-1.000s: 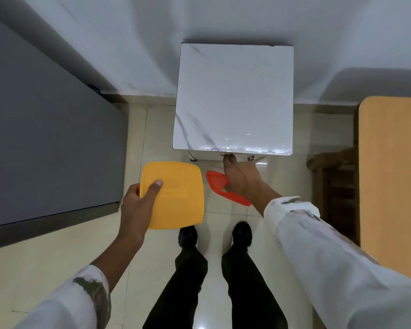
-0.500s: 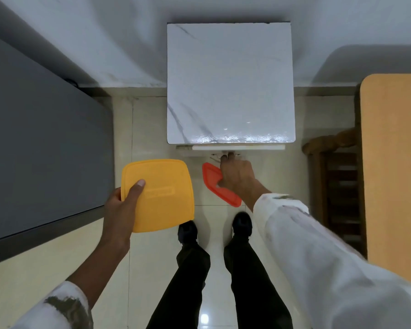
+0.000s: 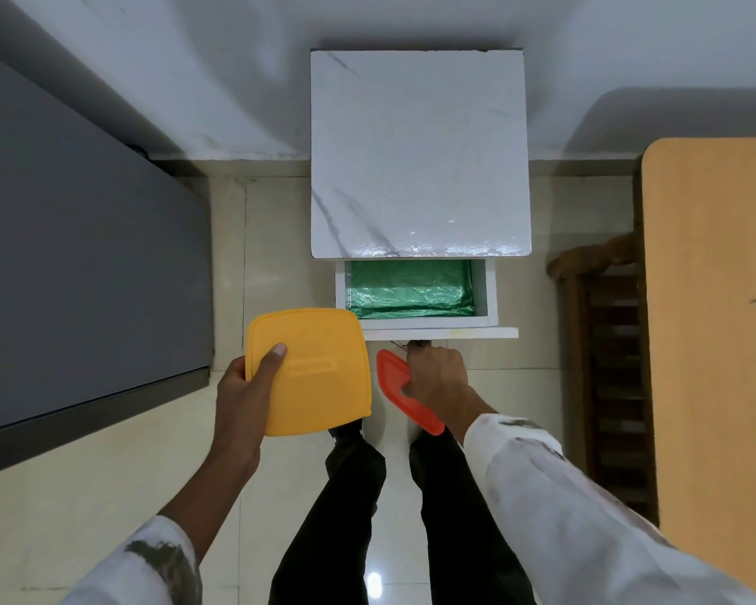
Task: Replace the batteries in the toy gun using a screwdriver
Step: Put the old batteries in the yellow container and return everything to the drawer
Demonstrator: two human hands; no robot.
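The drawer (image 3: 490, 294) is now pulled open: only a green bag (image 3: 409, 290), no tools visible. Right hand (image 3: 437, 377) fingers clamp its handle (image 3: 416, 343) and a red lid (image 3: 393, 373); left hand (image 3: 241, 408) fingers clamp a yellow container (image 3: 311, 369).

A room in a home, seen from above: glossy pale floor tiles (image 3: 105, 495), a plain white wall (image 3: 236, 58), a small marble-patterned cabinet (image 3: 420, 159) with an open drawer (image 3: 490, 294), a wooden table (image 3: 712, 342) and chair (image 3: 612, 386)
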